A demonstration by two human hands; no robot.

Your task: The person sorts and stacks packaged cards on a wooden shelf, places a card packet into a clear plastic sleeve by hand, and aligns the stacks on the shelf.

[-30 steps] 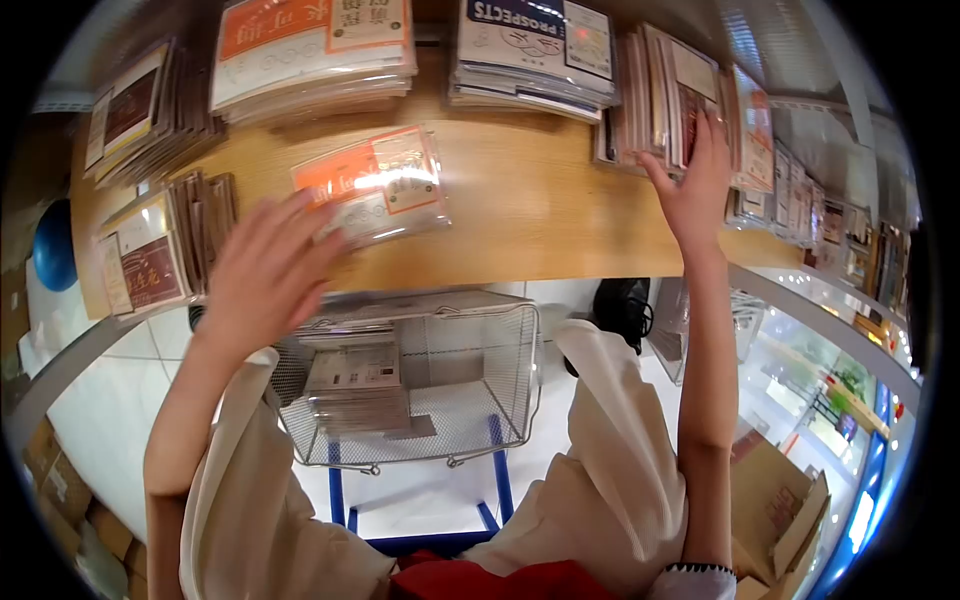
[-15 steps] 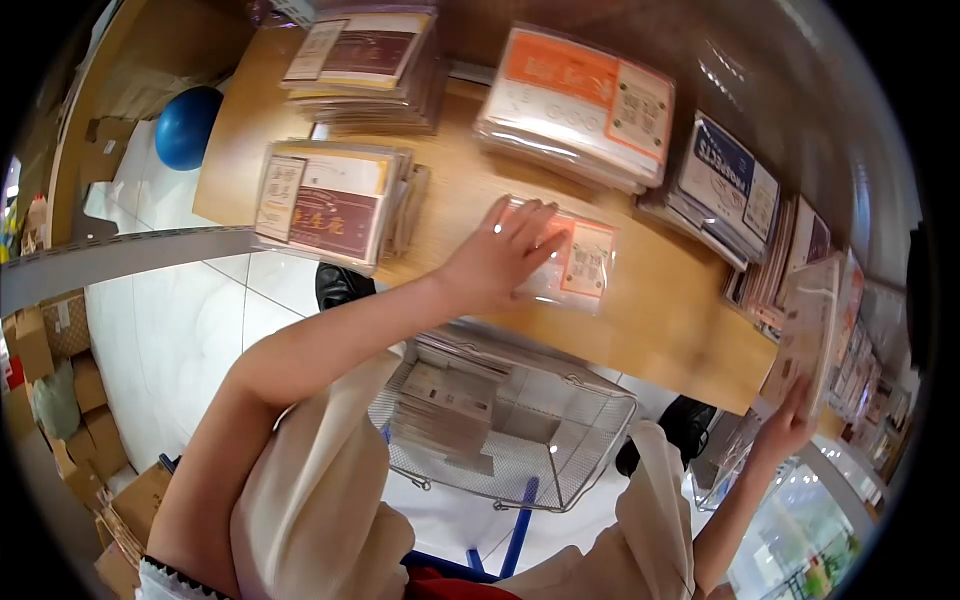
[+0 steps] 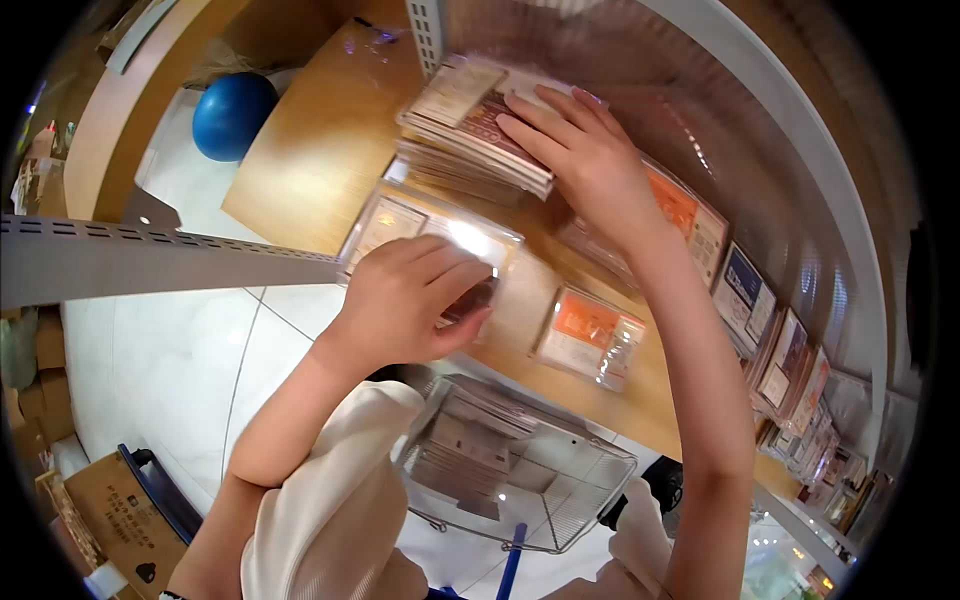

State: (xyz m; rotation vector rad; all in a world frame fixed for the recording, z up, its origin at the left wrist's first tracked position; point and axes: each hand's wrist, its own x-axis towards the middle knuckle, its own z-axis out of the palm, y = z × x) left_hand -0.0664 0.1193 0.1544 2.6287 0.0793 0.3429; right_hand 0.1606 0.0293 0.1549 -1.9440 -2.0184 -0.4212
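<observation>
My left hand (image 3: 410, 300) rests over the front stack of clear-wrapped flat packets (image 3: 385, 222), its fingers across the top and thumb held apart. Behind it, my right hand (image 3: 585, 150) lies with spread fingers on the rear stack of maroon-and-cream packets (image 3: 455, 95). Part of each top packet is hidden under the hands. One orange-and-white packet (image 3: 590, 335) lies singly on the shelf, to the right of my left hand. My right forearm partly covers a stack of orange packets (image 3: 690, 215).
Further right stand a dark blue-and-white stack (image 3: 743, 295) and several upright packets (image 3: 785, 365). Below the wooden shelf (image 3: 290, 170) is a wire basket (image 3: 590, 480) holding packets. A metal upright (image 3: 180, 265) crosses the left side. A blue ball (image 3: 233, 117) and a cardboard box (image 3: 125, 520) are beyond.
The view has swung left. My left hand has gone from the single orange packet to the front stack. My right hand has left the packet at far right and reached the rear stack.
</observation>
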